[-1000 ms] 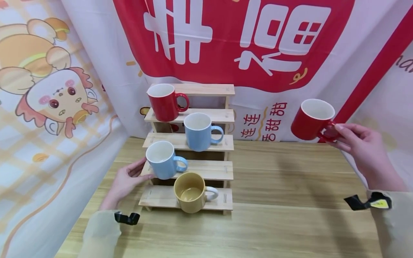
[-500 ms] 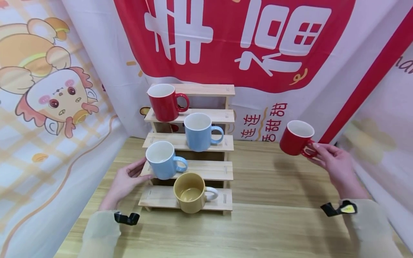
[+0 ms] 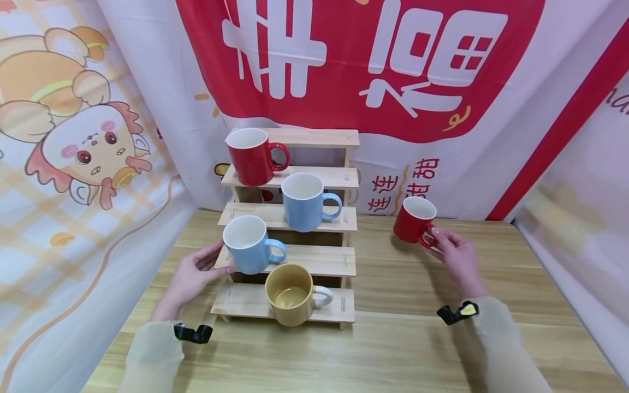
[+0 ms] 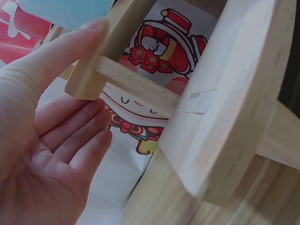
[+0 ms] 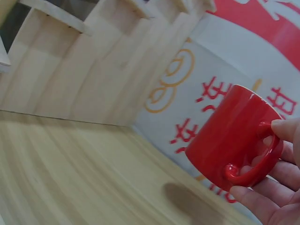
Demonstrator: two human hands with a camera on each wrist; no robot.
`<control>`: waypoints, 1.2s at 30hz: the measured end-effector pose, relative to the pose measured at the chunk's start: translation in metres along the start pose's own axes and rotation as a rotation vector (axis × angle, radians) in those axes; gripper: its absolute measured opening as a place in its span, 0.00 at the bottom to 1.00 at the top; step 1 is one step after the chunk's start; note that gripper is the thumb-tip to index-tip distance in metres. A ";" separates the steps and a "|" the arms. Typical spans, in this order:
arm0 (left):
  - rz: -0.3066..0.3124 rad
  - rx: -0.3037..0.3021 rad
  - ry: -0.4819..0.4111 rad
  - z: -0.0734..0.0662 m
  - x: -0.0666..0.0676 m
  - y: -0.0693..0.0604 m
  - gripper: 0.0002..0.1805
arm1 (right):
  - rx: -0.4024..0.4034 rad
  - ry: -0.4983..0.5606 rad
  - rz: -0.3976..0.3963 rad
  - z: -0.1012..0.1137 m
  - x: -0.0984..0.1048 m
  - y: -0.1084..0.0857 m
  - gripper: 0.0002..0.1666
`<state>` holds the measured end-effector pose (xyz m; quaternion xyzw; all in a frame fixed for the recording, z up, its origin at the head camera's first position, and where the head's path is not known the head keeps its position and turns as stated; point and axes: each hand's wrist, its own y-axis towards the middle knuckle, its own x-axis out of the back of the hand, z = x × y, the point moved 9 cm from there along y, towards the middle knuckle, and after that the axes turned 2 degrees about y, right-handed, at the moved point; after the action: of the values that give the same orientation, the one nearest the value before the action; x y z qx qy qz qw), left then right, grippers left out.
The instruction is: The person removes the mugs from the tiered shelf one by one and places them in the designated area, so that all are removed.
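Observation:
My right hand (image 3: 457, 256) grips the handle of a red mug (image 3: 411, 221) with a white inside. The mug hangs in the air to the right of a stepped wooden rack (image 3: 321, 259), and in the right wrist view its shadow falls on the table below. At the rack's left side, my left hand (image 3: 189, 281) pinches the end of a shelf board (image 4: 86, 84), thumb above and fingers beneath. Close to that thumb stands a light blue mug (image 3: 245, 245). Higher up are another blue mug (image 3: 303, 203) and a red mug (image 3: 251, 158); a yellow mug (image 3: 289, 295) with a white handle occupies the lowest step.
The rack stands on a wood-grain table (image 3: 393, 349). Behind it hangs a printed cloth (image 3: 334, 103) in red and white, and a cartoon cloth (image 3: 88, 147) covers the left side. Pale fabric (image 3: 580, 180) borders the table on the right.
My right hand has carried the red mug leftward and down, nearer the rack. The left hand and the mugs on the rack have stayed where they were.

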<state>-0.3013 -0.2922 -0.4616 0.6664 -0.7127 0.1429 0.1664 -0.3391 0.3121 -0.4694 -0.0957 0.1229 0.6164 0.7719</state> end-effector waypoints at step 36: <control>0.000 0.003 0.018 0.002 0.001 0.000 0.48 | -0.093 -0.057 -0.174 -0.068 -0.058 0.024 0.23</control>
<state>-0.3017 -0.2939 -0.4627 0.6653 -0.7109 0.1501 0.1715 -0.3795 0.2428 -0.5161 -0.1241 0.0632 0.5545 0.8205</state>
